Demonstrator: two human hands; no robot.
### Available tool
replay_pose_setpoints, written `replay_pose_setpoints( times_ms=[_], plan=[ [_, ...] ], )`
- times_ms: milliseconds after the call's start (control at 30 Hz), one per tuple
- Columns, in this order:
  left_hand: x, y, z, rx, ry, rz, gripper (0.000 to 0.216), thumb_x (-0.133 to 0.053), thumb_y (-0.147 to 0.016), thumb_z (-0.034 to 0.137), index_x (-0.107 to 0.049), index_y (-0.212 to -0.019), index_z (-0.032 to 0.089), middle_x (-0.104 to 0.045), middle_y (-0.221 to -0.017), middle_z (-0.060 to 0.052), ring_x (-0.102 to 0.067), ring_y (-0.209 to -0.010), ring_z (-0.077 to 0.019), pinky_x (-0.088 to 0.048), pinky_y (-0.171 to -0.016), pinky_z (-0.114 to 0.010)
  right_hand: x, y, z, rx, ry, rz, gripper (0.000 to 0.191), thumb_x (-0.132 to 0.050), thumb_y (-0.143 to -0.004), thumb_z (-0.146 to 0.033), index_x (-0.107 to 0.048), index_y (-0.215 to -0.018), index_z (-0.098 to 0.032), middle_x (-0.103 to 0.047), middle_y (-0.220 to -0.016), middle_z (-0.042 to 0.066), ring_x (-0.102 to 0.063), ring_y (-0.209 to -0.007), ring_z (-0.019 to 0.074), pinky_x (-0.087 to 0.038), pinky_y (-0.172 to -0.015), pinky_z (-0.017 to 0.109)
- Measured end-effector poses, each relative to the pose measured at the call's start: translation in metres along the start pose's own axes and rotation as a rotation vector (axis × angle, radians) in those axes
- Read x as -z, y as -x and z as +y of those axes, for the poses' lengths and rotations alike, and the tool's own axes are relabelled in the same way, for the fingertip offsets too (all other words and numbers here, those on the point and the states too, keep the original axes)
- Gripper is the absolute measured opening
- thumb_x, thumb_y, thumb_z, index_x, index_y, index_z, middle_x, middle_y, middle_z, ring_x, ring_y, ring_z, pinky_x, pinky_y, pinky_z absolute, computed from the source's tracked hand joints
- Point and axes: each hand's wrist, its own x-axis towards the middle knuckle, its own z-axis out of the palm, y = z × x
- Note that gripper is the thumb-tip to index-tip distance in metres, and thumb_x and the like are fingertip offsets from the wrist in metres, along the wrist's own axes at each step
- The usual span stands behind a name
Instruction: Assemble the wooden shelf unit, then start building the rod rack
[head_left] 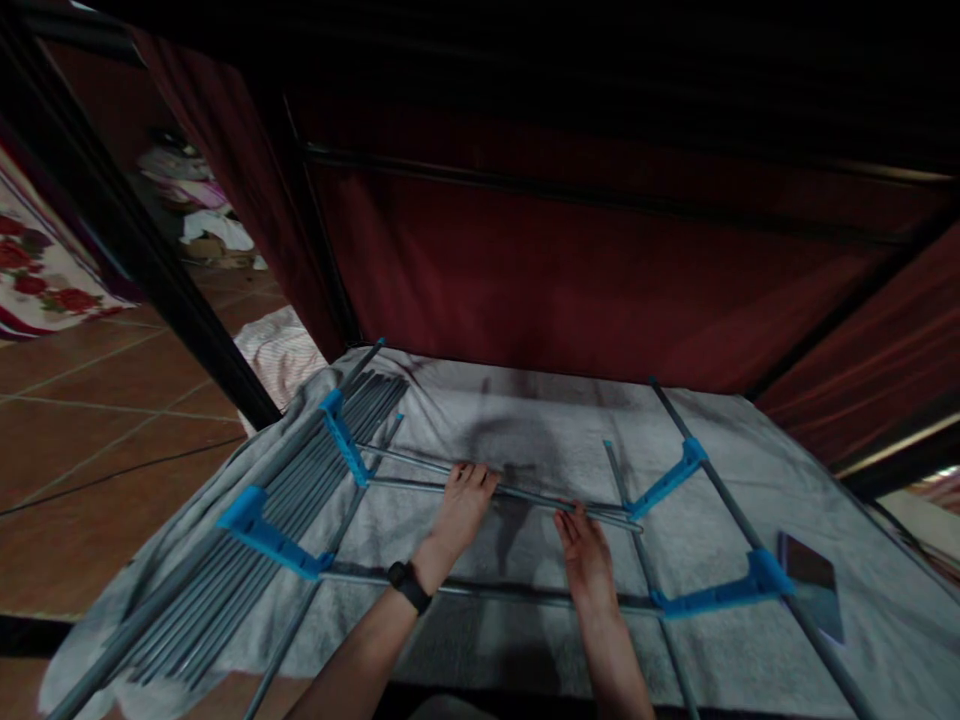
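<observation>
A thin grey metal tube (412, 462) lies crosswise in front of me, its left end near a blue plastic bracket (345, 440). My left hand (466, 495), with a black watch on its wrist, is closed over the tube from above. Under the tube's right part, my right hand (583, 548) has its fingers curled against it. Close to this tube runs a fixed crossbar (405, 486) of the grey frame, and the two overlap between my hands. A nearer crossbar (495, 592) joins the frame's lower blue brackets, including the right one (727, 592).
Several loose grey tubes (292, 520) lie side by side at the left. A dark phone (814, 585) rests at the right beside a long side pole (727, 500). Everything sits on a grey cloth (517, 400), with dark red curtains (562, 280) behind and tiled floor (150, 470) left.
</observation>
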Motion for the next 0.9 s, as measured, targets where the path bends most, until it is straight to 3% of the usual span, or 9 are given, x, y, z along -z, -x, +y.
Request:
replay_pose_setpoints(
  times_ms=[167,300,667,900],
  plan=[
    [-0.002,0.006,-0.032,0.079,-0.025,0.006,0.038,-0.043,-0.093,0.006,-0.069,-0.115,0.020,-0.066,-0.107,-0.010,-0.060,-0.101,-0.0249,-0.041,-0.096,-0.043,0.008,-0.005,-0.011,-0.011,-0.004,0.025,0.018,-0.083,-0.068,-0.026,-0.071,-0.081,-0.024,-0.078,-0.089,0.000,-0.072,-0.082,0.0169,-0.059,-0.085,0.033],
    [-0.002,0.011,-0.044,0.082,-0.060,0.045,0.040,-0.039,-0.093,0.006,-0.069,-0.114,0.019,-0.067,-0.107,-0.011,-0.060,-0.100,-0.0250,-0.040,-0.096,-0.043,0.013,-0.006,-0.020,0.018,0.010,0.064,0.025,-0.083,-0.066,-0.026,-0.070,-0.087,-0.023,-0.078,-0.092,0.001,-0.073,-0.085,0.0178,-0.060,-0.084,0.033],
    [-0.016,0.022,-0.018,-0.034,0.073,0.040,0.039,-0.046,-0.090,0.004,-0.065,-0.120,0.020,-0.066,-0.110,-0.007,-0.058,-0.103,-0.0239,-0.040,-0.100,-0.045,0.049,-0.027,-0.034,0.086,0.024,0.156,0.025,-0.084,-0.070,-0.033,-0.067,-0.085,-0.022,-0.077,-0.086,-0.001,-0.073,-0.083,0.0152,-0.061,-0.078,0.028],
    [-0.019,0.038,-0.013,-0.006,0.059,0.011,0.037,-0.051,-0.091,0.005,-0.062,-0.122,0.021,-0.065,-0.107,-0.005,-0.058,-0.100,-0.0212,-0.043,-0.098,-0.041,0.066,-0.030,-0.034,0.008,0.014,0.179,0.018,-0.083,-0.069,-0.026,-0.070,-0.080,-0.023,-0.076,-0.088,-0.001,-0.072,-0.085,0.0145,-0.060,-0.083,0.028]
  ],
)
